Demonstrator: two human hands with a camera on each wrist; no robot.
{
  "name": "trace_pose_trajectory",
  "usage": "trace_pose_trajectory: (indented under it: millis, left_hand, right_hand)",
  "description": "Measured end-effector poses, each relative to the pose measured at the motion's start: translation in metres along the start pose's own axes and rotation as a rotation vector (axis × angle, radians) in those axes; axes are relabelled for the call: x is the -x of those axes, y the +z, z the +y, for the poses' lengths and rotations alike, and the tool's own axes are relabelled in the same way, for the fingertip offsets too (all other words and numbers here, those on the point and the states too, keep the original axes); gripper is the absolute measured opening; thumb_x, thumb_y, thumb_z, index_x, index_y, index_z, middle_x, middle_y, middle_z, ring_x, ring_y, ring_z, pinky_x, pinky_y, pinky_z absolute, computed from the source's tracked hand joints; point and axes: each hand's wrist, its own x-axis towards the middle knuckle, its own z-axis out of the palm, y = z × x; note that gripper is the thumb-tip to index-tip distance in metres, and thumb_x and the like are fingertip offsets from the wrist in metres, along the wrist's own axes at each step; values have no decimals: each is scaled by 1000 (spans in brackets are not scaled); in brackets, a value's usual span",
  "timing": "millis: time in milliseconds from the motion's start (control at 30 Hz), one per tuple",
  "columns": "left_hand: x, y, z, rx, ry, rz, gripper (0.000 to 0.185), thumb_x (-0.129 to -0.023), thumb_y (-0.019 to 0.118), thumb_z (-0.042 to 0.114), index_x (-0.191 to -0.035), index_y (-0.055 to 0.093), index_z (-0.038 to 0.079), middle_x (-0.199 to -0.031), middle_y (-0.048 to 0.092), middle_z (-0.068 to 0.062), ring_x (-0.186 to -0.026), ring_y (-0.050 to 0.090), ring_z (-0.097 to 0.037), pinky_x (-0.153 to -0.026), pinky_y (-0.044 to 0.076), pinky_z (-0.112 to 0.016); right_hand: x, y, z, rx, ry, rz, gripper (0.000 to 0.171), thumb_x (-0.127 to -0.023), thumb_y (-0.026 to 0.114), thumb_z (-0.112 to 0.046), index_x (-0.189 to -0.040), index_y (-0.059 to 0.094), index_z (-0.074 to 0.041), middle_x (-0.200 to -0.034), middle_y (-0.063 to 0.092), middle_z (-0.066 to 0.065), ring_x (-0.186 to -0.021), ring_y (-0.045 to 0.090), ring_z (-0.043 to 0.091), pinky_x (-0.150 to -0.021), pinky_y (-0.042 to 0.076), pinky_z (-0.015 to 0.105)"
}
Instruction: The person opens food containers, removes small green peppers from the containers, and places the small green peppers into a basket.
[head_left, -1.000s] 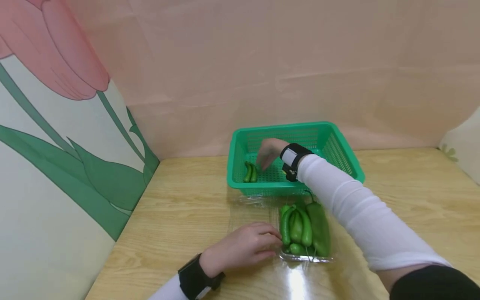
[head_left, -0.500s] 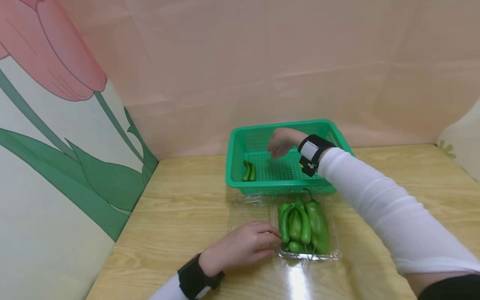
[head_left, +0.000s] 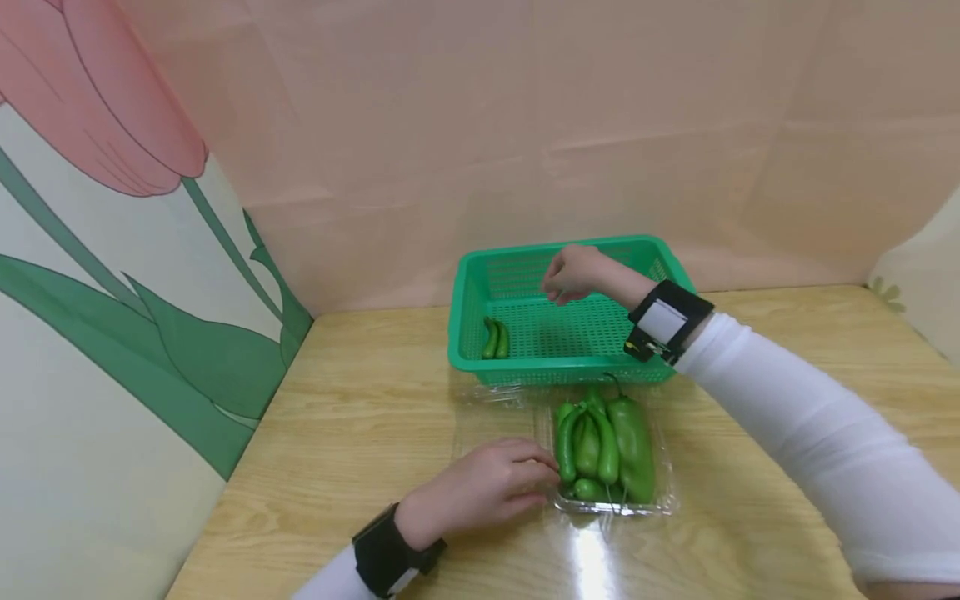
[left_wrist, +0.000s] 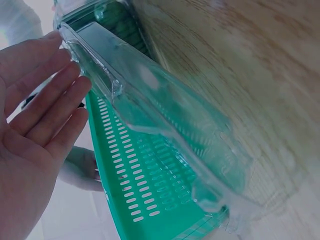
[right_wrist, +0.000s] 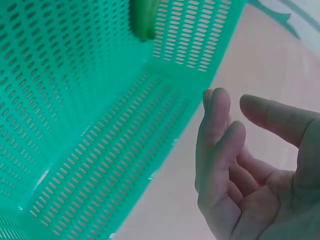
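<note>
A clear plastic clamshell box lies on the table, its lid folded out to the left. In it are a large green pepper and several smaller green peppers. My left hand is at the box's left side; in the left wrist view its fingers are nearly straight along the plastic. Over the green basket hovers my right hand, loosely bent, with nothing between thumb and fingers in the right wrist view. Two small green peppers lie side by side in the basket's left end.
The wooden table runs back to a pink cloth-covered wall. A tulip-patterned panel borders the table on the left. The basket stands directly behind the plastic box, close to the wall.
My right hand has lifted away from the two small peppers and moved to the right and back over the basket. The left hand has hardly moved.
</note>
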Motion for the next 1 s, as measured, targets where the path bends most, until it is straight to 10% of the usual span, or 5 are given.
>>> trace_pose_trajectory:
  millis: [1000]
  left_hand:
    - [-2,3,0,10,-14,-24,23,-88,67,25,-109,68,15,-115,64,4,-111,58,-6,-104,39,-12]
  right_hand:
    - [145,52,-5,234,-253,347,12,-89,64,-24,-95,68,-15,-84,70,1,-62,60,7,-49,46,24]
